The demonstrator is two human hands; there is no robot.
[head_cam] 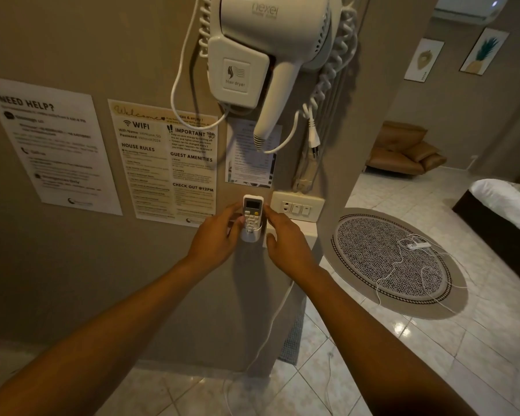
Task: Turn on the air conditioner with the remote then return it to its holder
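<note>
Both hands, left (215,235) and right (285,238), grasp the remote (252,213) seated in its holder (250,235), below a "nexer" hair dryer (270,46) and the "WIFI", "HOUSE RULES" notice (165,163)

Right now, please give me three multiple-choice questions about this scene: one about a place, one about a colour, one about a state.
1. Where is the remote?
A. on the bed
B. standing in its holder on the wall
C. on the round rug

2. What colour is the remote's large round button?
A. yellow
B. blue
C. green

3. What is the state of the hair dryer?
A. lying on the floor
B. held in a hand
C. hanging in its wall mount

Answers:
1 B: its lower end sits inside the holder, between the left hand and the right hand.
2 A: a yellow button shows below the screen.
3 C: it hangs above the notices, and neither hand touches it.
</note>
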